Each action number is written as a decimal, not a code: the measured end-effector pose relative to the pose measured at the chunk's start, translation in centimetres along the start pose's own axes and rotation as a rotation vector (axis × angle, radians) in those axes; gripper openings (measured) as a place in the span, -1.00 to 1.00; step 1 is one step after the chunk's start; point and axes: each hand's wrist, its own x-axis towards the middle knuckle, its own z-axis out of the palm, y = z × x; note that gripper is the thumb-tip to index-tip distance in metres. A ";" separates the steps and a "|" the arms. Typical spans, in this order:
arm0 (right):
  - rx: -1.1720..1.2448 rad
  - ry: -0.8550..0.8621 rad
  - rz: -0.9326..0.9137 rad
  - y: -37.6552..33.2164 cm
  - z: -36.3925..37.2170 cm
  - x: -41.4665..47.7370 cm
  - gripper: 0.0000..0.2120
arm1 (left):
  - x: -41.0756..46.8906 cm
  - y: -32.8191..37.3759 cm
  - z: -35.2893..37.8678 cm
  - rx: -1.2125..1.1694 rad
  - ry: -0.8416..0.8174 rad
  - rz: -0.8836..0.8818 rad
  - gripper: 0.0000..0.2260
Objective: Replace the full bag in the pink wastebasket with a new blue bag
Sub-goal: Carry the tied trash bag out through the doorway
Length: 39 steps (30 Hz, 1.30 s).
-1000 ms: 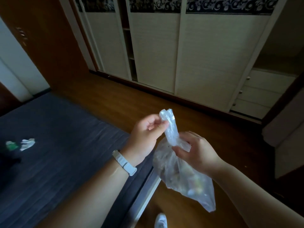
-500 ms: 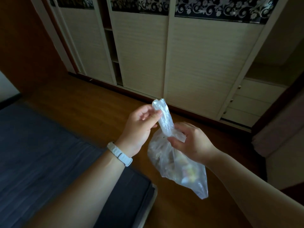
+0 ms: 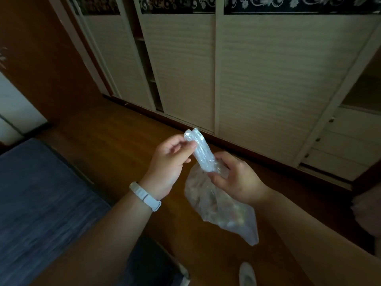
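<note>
1. Pale sliding wardrobe doors (image 3: 257, 79) are spanning the far wall, a dark floral band (image 3: 288, 5) running along their tops.
2. A drawer unit (image 3: 338, 145) is standing at the right.
3. A brown wooden floor (image 3: 115, 137) is stretching below.
4. A dark blue mattress (image 3: 41, 199) is lying at the lower left.

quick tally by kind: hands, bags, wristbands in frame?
hands: 2 (left hand, right hand)
clear full bag: 1, gripped by both hands
white wristband: 1, on left wrist
blue bags: 0 visible
total: 4
</note>
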 end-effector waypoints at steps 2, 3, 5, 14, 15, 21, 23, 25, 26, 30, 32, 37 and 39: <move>0.017 -0.032 -0.021 1.8 -2.6 2.4 -0.57 | 2.7 0.9 2.3 0.019 0.038 -0.012 -0.94; 0.027 -0.045 -0.040 2.4 -3.8 3.6 -0.58 | 3.9 1.5 3.2 0.031 0.057 -0.005 -0.93; 0.050 -0.069 -0.087 3.5 -6.1 6.1 -0.61 | 6.3 2.5 4.8 0.052 0.089 0.014 -0.92; 0.114 -0.134 -0.197 5.0 -9.4 16.1 -0.69 | 14.3 4.5 5.7 0.124 0.225 0.023 -0.90; 0.115 -0.143 -0.191 5.0 -9.2 17.4 -0.70 | 15.2 4.3 5.2 0.136 0.232 0.023 -0.90; 0.082 -0.242 -0.185 5.4 -5.7 26.0 -0.67 | 21.8 1.7 0.4 0.080 0.277 0.049 -0.88; 0.056 -0.268 -0.182 5.6 -4.1 29.5 -0.63 | 24.5 0.6 -1.5 0.036 0.282 0.048 -0.89; 0.028 -0.290 -0.179 5.5 -2.4 33.3 -0.58 | 27.6 -0.5 -3.7 -0.029 0.285 0.047 -0.90; 0.013 -0.296 -0.182 5.3 -1.6 35.3 -0.56 | 29.2 -1.0 -5.0 -0.054 0.289 0.044 -0.89; -0.013 -0.323 -0.184 3.9 1.4 43.6 -0.58 | 35.8 -2.0 -10.8 -0.113 0.331 0.018 -0.91; -0.031 -0.332 -0.195 2.7 2.9 47.4 -0.58 | 38.7 -2.0 -13.9 -0.130 0.343 0.013 -0.90; -0.056 -0.310 -0.241 0.0 6.1 55.5 -0.53 | 44.3 -1.3 -20.2 -0.098 0.365 0.037 -0.90; -0.068 -0.316 -0.270 -1.0 7.3 58.2 -0.54 | 46.1 -1.3 -22.3 -0.115 0.379 0.049 -0.91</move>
